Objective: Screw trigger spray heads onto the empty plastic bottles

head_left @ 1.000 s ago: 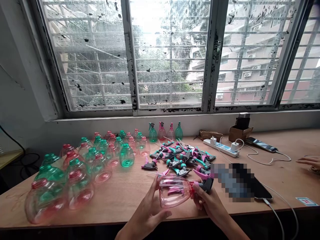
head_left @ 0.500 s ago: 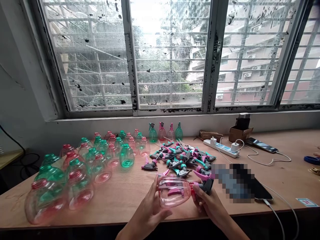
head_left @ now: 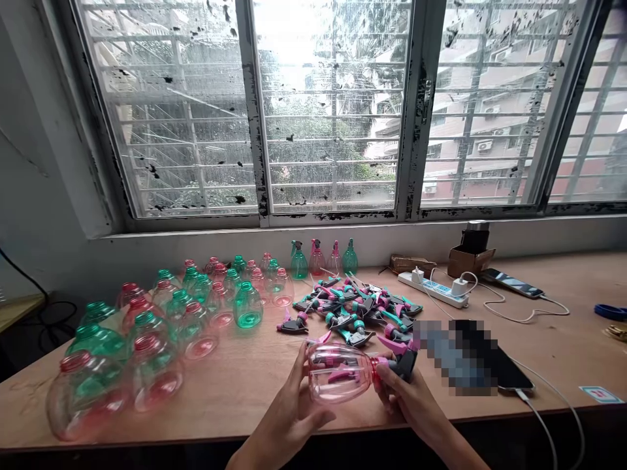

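Observation:
A clear pink spray bottle (head_left: 337, 375) lies sideways in the air between my hands, over the table's front edge. My left hand (head_left: 289, 408) cups its base end, fingers behind it and thumb below. At the neck, my right hand (head_left: 404, 395) closes round the collar of the grey and pink trigger sprayer head (head_left: 404, 359). The head sits at the bottle's mouth; how tightly cannot be seen. Just beyond lies a heap of loose trigger sprayer heads (head_left: 357, 307) in grey, pink and teal. To the left stand several open pink and green bottles (head_left: 248, 307).
Several bottles with sprayer heads (head_left: 300, 261) stand by the wall below the window. On the right are a power strip (head_left: 434, 289) with cables, a partly blurred phone (head_left: 514, 369), another phone (head_left: 514, 284), a cardboard box (head_left: 470, 261) and blue-handled scissors (head_left: 610, 312).
My hands and the bottle stay in nearly the same place, with only a slight shift. A fingertip at the far right edge has gone out of view.

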`<control>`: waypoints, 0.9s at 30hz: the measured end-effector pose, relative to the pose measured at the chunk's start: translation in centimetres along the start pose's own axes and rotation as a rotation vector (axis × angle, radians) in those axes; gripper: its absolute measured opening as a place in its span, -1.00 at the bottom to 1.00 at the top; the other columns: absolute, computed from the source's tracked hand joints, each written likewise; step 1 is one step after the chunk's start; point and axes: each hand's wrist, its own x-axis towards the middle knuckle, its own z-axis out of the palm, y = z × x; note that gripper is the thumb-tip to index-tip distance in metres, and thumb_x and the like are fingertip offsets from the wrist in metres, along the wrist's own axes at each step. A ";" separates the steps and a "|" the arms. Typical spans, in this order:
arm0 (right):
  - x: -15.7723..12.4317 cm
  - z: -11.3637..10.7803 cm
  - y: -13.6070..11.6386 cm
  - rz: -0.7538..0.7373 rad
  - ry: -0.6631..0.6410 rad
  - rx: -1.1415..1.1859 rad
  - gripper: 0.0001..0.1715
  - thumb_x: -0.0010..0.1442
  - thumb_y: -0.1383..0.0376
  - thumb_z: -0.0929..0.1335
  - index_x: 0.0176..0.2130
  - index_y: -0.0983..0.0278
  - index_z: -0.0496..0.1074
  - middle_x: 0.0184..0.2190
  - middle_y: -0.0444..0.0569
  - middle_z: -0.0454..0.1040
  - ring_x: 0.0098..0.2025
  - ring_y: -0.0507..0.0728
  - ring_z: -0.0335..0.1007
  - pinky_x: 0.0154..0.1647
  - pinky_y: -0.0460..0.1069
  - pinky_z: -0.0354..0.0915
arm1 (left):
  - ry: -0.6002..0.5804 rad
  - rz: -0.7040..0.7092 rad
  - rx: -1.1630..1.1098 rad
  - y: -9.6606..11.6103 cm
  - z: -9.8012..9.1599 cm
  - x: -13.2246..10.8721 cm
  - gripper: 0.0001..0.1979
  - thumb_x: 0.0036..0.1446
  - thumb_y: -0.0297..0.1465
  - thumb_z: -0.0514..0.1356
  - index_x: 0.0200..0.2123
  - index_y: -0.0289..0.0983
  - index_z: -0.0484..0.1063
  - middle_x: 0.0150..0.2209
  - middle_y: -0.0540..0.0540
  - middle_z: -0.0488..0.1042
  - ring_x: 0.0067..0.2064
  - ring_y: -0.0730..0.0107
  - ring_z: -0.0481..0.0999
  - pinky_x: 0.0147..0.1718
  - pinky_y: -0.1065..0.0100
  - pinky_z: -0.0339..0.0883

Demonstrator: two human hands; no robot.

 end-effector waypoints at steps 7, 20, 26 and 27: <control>0.1 -0.1 0.1 -0.006 -0.008 0.010 -0.54 0.11 -0.03 0.55 -0.29 0.26 0.45 -0.58 -0.14 0.48 -0.66 -0.03 0.22 -0.70 -0.14 0.10 | 0.068 -0.011 0.105 -0.2 -0.1 0.0 0.01 0.23 -0.13 0.34 0.49 0.01 -0.29 0.51 -0.15 -0.04 0.47 -0.01 0.06 0.42 0.04 -0.03; 0.1 -0.2 0.1 0.010 -0.021 -0.049 -0.51 0.13 -0.05 0.54 -0.32 0.29 0.45 -0.57 -0.12 0.50 -0.66 -0.02 0.25 -0.66 -0.12 0.09 | 0.036 -0.021 0.033 -0.8 -0.5 -0.1 -0.03 0.28 -0.19 0.30 0.48 0.07 -0.34 0.50 -0.16 -0.01 0.45 -0.07 0.11 0.33 0.07 0.20; 0.2 -0.4 0.2 0.008 -0.028 -0.032 -0.53 0.13 -0.03 0.54 -0.27 0.28 0.45 -0.57 -0.13 0.50 -0.66 -0.02 0.27 -0.67 -0.14 0.11 | 0.072 -0.027 -0.080 -1.2 -0.1 0.0 -0.14 0.31 -0.10 0.23 0.47 0.11 -0.24 0.43 -0.18 0.14 0.33 0.01 0.33 0.23 0.13 0.35; 0.2 -0.4 0.2 0.007 -0.028 -0.029 -0.53 0.13 -0.03 0.54 -0.27 0.28 0.45 -0.57 -0.14 0.50 -0.66 -0.03 0.27 -0.67 -0.14 0.11 | 0.076 -0.040 -0.094 -1.2 -0.1 0.0 -0.11 0.29 -0.10 0.26 0.47 0.10 -0.25 0.41 -0.19 0.17 0.30 0.02 0.37 0.23 0.13 0.33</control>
